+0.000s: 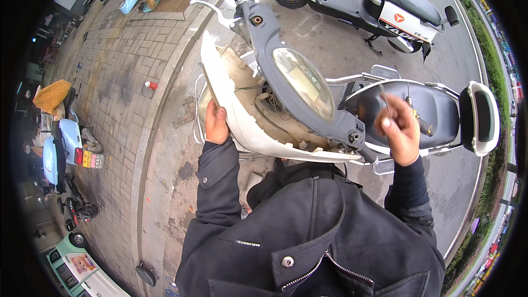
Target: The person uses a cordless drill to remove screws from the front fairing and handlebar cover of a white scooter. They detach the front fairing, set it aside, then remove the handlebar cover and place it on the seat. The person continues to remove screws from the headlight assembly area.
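A white electric scooter stands right in front of me with its grey handlebar unit [286,71] and round speedometer lens facing up. The white front panel [231,104] is pulled away from the head, and wiring shows inside. My left hand [215,125] grips the outer edge of that white panel. My right hand [400,126] is raised over the black seat [440,110], pinching a thin metal tool like a screwdriver [385,99], near the right handlebar grip [366,151].
Another white and black scooter [374,5] is parked behind on the asphalt. A curb and brick pavement run along the left, with a small red and white can [150,84], parked light-blue scooters [60,148] and a vehicle at lower left. A hedge borders the right.
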A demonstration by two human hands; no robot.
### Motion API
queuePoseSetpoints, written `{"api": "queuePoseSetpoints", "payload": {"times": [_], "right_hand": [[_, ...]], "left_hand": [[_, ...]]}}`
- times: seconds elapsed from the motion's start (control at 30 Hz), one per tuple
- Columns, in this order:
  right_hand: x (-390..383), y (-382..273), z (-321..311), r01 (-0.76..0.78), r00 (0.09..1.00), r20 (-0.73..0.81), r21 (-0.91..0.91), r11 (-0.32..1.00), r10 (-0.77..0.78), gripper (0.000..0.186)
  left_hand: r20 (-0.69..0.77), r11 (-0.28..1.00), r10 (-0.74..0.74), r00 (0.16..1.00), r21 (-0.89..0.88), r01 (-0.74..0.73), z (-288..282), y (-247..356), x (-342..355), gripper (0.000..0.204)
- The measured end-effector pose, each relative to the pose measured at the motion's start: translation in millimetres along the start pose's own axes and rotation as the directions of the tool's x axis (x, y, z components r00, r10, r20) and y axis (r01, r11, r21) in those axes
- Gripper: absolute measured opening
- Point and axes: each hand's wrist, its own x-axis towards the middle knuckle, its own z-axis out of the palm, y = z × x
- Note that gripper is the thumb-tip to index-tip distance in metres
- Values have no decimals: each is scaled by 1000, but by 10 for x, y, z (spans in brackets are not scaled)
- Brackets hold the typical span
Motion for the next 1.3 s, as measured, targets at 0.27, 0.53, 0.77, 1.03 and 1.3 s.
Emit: {"api": "queuePoseSetpoints", "payload": {"times": [0.27, 0.53, 0.77, 1.03, 1.3], "right_hand": [[-1251, 603, 57, -114, 993, -63, -615, 780, 95, 22], [-1241, 751, 237, -134, 948, -292, -723, 678, -125, 22], [-1510, 819, 430, -231, 973, -91, -388, 892, 212, 15], [-1676, 1059, 365, -52, 997, -78, -645, 762, 3, 25], [-1889, 1098, 354, 86, 995, 18, -665, 742, -99, 29]], "left_hand": [[78, 971, -164, 983, -161, 174, -54, -108, -391, 59], [34, 975, -145, 989, -166, 149, 60, -234, -565, 69], [-74, 998, -49, 996, -46, 46, 166, -290, -708, 54], [-213, 999, -32, 977, -10, 30, 307, -238, -765, 47], [-290, 983, -139, 947, -153, 98, 552, 95, -984, 59]]}}
